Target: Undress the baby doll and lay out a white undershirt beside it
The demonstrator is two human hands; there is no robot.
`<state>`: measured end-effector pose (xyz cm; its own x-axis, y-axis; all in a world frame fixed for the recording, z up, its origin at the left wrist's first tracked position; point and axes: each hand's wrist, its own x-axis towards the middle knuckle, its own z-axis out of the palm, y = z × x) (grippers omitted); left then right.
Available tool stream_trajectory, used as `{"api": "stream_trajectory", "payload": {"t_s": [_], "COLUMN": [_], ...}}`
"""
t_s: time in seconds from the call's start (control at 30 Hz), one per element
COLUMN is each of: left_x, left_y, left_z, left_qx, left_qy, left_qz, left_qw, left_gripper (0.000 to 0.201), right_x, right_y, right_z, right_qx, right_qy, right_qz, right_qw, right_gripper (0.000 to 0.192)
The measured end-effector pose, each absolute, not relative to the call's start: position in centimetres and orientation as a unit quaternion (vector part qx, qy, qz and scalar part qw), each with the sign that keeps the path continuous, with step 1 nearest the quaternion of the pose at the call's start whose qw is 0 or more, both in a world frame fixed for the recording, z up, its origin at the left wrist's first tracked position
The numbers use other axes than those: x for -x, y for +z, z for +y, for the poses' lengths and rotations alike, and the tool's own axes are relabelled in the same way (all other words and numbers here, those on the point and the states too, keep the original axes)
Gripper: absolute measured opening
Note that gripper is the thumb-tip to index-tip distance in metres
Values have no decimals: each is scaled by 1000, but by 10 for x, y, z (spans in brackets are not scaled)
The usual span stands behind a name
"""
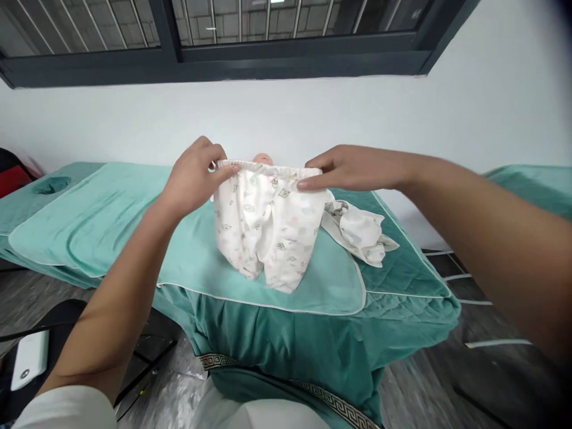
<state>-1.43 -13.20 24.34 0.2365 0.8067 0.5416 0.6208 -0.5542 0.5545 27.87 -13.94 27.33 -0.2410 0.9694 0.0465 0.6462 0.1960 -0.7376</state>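
Observation:
A pair of small white baby trousers with a pale printed pattern hangs in front of me above the green bed. My left hand pinches the left end of the elastic waistband. My right hand grips the right end, so the waistband is stretched level between them. Both legs of the trousers dangle down, their ends resting on a light green pad. Just behind the waistband shows the top of a doll's head, mostly hidden.
A second white patterned garment lies crumpled on the dark green bed cover to the right. Another green bed stands at far right. A white wall and dark window frame are behind. A dark stool with a white device sits lower left.

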Motion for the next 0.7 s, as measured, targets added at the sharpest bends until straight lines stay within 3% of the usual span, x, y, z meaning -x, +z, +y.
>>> {"api": "stream_trajectory", "payload": {"t_s": [0.07, 0.13, 0.33, 0.47, 0.57, 0.7], "left_x": [7, -5, -28, -28, -29, -26], "left_y": [229, 217, 192, 166, 143, 130], "left_z": [-129, -130, -135, -136, -140, -140], "left_qx": [-756, -735, -697, -676, -684, -662], "left_qy": [431, 452, 531, 529, 459, 549], "left_qz": [474, 473, 381, 396, 429, 434], "left_qw": [131, 181, 295, 326, 371, 270], "left_gripper": [28, 29, 32, 50, 47, 48], "right_x": [-272, -258, -200, -185, -187, -190], "right_y": [258, 239, 196, 201, 202, 168], "right_z": [-136, -135, -134, -116, -89, -62], "right_qx": [528, 476, 418, 397, 406, 428], "right_qy": [329, 365, 435, 428, 417, 476], "right_qz": [-757, -776, -699, -626, -587, -527], "right_qw": [199, 192, 384, 517, 564, 560], "right_gripper": [36, 40, 47, 43, 44, 39]}}
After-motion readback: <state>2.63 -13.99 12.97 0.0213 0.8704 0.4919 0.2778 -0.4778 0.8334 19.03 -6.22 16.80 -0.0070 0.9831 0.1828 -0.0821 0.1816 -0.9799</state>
